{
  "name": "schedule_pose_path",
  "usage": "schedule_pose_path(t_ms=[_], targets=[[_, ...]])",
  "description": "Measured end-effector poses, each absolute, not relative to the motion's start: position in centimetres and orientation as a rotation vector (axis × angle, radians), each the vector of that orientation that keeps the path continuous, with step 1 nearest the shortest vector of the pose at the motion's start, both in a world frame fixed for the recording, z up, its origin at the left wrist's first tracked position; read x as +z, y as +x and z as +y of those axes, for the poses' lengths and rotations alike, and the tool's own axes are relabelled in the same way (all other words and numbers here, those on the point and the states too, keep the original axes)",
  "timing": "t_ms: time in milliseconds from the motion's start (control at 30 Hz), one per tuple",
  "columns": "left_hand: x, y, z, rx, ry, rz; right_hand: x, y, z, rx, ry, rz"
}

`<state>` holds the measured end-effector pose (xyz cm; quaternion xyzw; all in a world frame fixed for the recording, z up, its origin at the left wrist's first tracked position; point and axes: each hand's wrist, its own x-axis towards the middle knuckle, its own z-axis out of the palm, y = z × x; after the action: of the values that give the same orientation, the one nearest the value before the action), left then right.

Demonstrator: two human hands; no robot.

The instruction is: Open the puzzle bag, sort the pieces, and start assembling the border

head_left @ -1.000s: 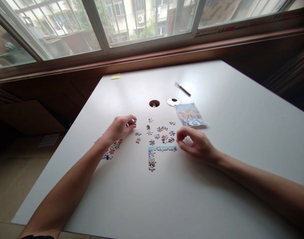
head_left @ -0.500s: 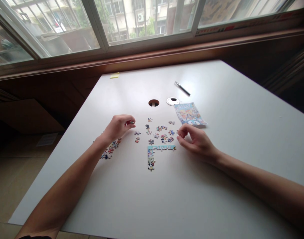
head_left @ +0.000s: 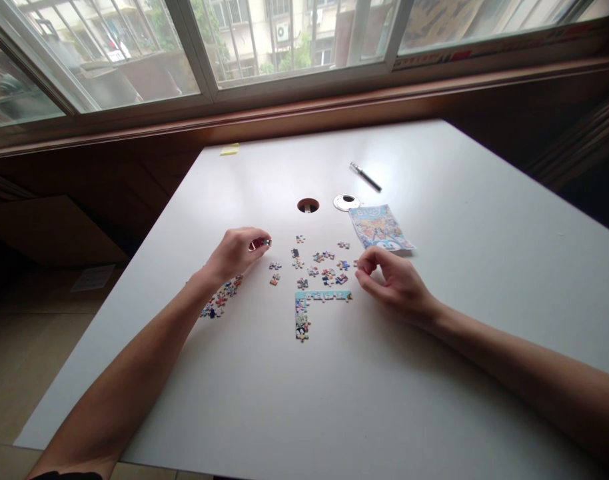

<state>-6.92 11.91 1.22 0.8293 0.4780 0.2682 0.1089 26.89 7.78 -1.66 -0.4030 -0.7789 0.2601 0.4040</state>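
My left hand [head_left: 237,252] pinches a small puzzle piece [head_left: 265,243] between thumb and fingertips, just above the white table [head_left: 434,320]. Under that forearm lies a pile of loose pieces [head_left: 219,300]. An L-shaped joined corner of the puzzle [head_left: 304,308] lies in the middle, with several scattered pieces [head_left: 324,263] behind it. My right hand [head_left: 394,283] rests on the table right of the joined strip, fingers curled, thumb and forefinger together near a piece at the strip's end; whether it grips anything I cannot tell.
A colourful picture card [head_left: 380,227] lies behind my right hand. Further back are a round cable hole [head_left: 308,205], its white cover [head_left: 346,203], a pen [head_left: 365,177] and a yellow sticky pad [head_left: 229,150]. A window runs behind the table.
Both hands stay almost in place; the left hand has turned the piece slightly in its fingertips. The view has shifted a little.
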Motion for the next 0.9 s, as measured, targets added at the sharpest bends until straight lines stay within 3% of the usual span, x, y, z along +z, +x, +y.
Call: schedule_pose_path(t_ms=[900], targets=[[1.02,-7.08,11.93,0.754,2.487,1.318,-1.65,26.88,7.81,0.680,-1.039,-1.963]])
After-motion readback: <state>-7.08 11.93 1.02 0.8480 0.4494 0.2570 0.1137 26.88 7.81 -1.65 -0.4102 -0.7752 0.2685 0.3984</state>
